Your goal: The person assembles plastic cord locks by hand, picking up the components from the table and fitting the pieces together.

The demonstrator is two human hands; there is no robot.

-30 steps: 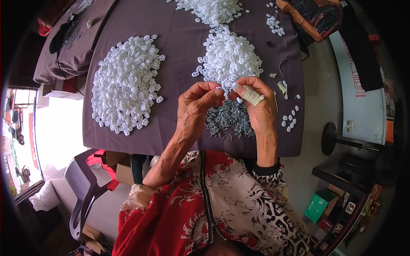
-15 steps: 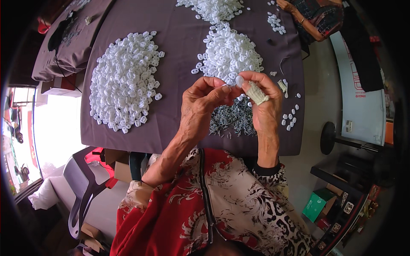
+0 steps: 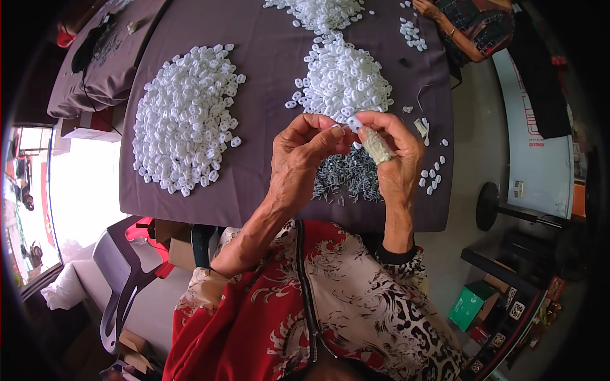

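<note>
My right hand, its finger wrapped in a pale cloth band, pinches a small white oval plastic piece with holes. My left hand is closed in a pinch right beside it, on a tiny pale item too small to make out. Both hands meet above the table, fingertips almost touching. Beyond them rises a heap of white oval pieces. Under and between my wrists lies a pile of small dark grey slivers, partly hidden by my hands.
Another big heap of white pieces covers the left of the brown cloth-covered table. Several loose white pieces lie near the right edge. Across at the far right is another person's arm. A grey chair stands at the lower left.
My right hand has tilted and brought the white oval piece slightly left and down, closer to my left fingertips. The left hand stays nearly in place.
</note>
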